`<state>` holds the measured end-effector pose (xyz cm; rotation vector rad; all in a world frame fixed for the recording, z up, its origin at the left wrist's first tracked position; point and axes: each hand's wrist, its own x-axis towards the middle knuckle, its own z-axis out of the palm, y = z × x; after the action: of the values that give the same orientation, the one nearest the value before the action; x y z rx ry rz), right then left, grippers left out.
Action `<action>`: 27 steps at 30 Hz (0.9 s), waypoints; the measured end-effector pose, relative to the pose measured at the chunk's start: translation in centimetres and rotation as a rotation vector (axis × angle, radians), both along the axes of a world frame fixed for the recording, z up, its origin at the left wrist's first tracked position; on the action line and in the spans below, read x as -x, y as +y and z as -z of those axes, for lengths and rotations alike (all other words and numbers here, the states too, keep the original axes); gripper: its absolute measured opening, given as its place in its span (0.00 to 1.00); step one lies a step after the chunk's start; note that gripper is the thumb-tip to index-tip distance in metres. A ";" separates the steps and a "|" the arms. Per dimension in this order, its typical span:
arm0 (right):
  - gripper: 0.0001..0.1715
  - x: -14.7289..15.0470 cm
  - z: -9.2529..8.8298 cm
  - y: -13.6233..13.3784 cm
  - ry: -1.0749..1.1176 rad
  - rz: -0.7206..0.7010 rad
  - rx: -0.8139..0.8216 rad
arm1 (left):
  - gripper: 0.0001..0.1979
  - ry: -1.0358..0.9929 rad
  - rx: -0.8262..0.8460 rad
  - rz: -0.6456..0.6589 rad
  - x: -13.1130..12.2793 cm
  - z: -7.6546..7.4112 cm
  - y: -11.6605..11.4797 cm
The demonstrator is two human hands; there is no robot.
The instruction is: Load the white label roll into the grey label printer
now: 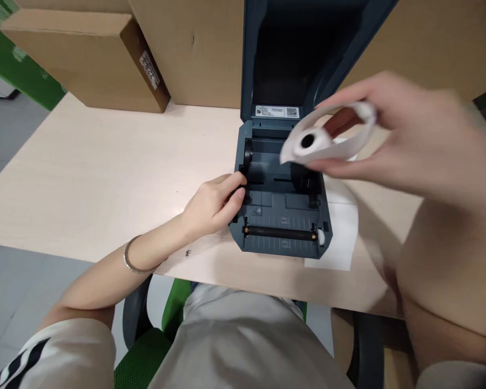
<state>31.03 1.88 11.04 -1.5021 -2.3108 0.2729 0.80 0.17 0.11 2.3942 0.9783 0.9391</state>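
A dark blue-grey label printer point(267, 202) sits on the table with its lid point(303, 59) raised, showing the paper bay and a black roller point(281, 233) near the front. My left hand point(216, 202) grips the printer's left edge, thumb and curled fingers at the side of the bay. Above the bay's right part, my right hand point(389, 129) holds a small roll of white label paper point(314, 143) between thumb and fingers. Part of its strip loops loosely away from the core, whose dark hole faces left. Motion blurs this hand somewhat.
Under the printer's right side lies a white paper sheet point(340, 237). A cardboard box point(89, 59) stands at the back left, and larger cardboard point(198, 54) rises behind the printer. The pale wooden table point(105, 178) ends just before my body.
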 end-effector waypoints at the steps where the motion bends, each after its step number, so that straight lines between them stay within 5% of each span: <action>1: 0.31 1.7 0.4 -0.3 -0.006 -0.052 -0.007 | 0.15 -0.001 0.000 0.001 0.0 0.0 0.0; 7: 0.27 3.3 2.3 0.2 0.052 -0.253 0.072 | 0.14 -0.015 -0.018 0.025 0.0 0.0 0.0; 15: 0.54 2.6 1.3 -1.2 0.287 -0.389 0.363 | 0.17 0.013 0.017 0.010 0.1 0.1 0.0; 22: 0.53 3.3 1.7 -4.5 0.154 -0.288 0.241 | 0.20 0.043 -0.043 0.000 0.2 0.0 0.2; 27: 0.61 2.4 3.0 -6.9 -0.102 -0.301 0.086 | 0.20 0.021 -0.059 0.013 0.2 0.1 0.2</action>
<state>28.60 -5.01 8.00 -1.2266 -2.6370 0.3868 0.61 0.38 0.04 2.4608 0.9536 0.9520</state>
